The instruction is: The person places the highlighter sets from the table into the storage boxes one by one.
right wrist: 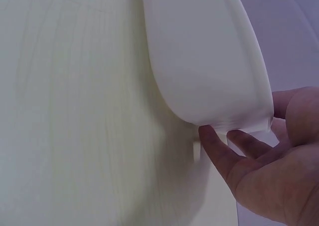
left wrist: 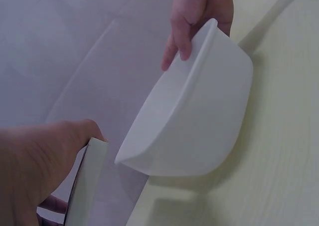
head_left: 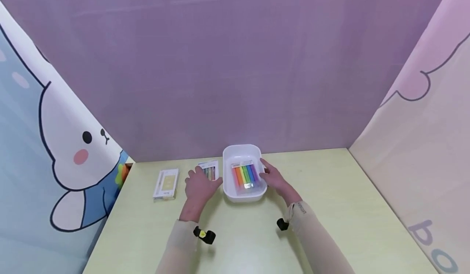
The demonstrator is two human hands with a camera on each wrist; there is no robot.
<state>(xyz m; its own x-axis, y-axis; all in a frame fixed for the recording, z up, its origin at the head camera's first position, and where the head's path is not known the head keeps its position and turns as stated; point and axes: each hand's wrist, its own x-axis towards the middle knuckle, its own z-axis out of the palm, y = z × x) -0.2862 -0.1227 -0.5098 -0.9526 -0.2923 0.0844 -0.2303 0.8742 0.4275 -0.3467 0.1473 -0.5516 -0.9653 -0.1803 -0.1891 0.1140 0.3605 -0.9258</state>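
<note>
A white plastic basin (head_left: 244, 197) stands near the back of the table. Inside it lies a clear-fronted pack of rainbow-coloured sticks (head_left: 244, 176). My right hand (head_left: 275, 178) grips the basin's right side, thumb over the rim and fingers against the outer wall (right wrist: 209, 61). To the left of the basin, my left hand (head_left: 200, 186) holds a flat white box (head_left: 208, 164) with coloured sticks showing on its front. In the left wrist view the thumb lies along the edge of that box (left wrist: 87, 181), whose lower part the hand hides in the head view.
Further left on the table (head_left: 330, 208) lies another flat white box (head_left: 166, 184) with a yellowish panel. A purple cloth backdrop (head_left: 235, 70) rises right behind the table's back edge. Printed cloths hang at the left (head_left: 73, 151) and right (head_left: 422, 143).
</note>
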